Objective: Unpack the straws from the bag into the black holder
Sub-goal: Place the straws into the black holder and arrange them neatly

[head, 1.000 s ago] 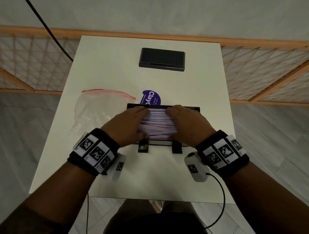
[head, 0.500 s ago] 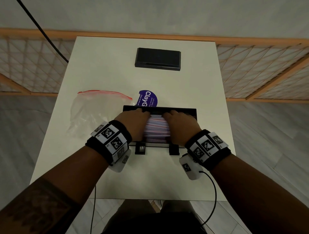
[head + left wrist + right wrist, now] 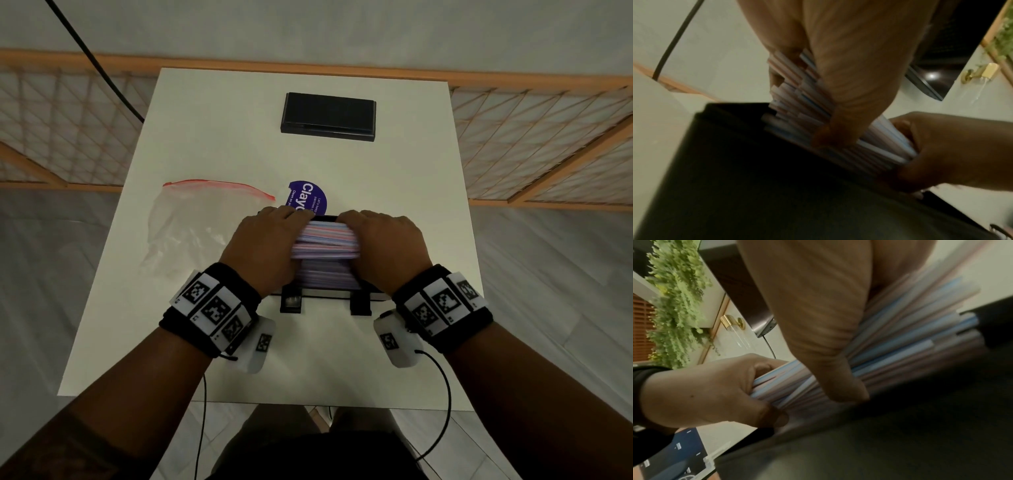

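Since a second ago both hands have slid from lying over the middle of the straws out to the two ends of the bundle, and the bundle now stands lifted a little at its far side above the holder.

On the white rectangular table (image 3: 212,144), near its front edge, sits the black open-topped plastic holder (image 3: 329,296), with two small black feet showing at its near side. To the left of it lies the clear, crumpled zip bag with a red seal strip (image 3: 191,226), flat on the table and apart from the hands. Toward the far edge rests a black rectangular box (image 3: 328,116), well apart from the holder. Just behind the holder a round purple sticker with white lettering (image 3: 308,197) shows, partly hidden by the left fingers.

The bundle of pastel pink, blue and white straws (image 3: 325,240) lies lengthwise in the holder's open top, between the two hands. The left hand (image 3: 263,246) clasps the left end, fingers curled over the top and thumb beneath, as the right wrist view shows. The right hand (image 3: 383,246) grasps the right end likewise, thumb pressed against the straws' side.
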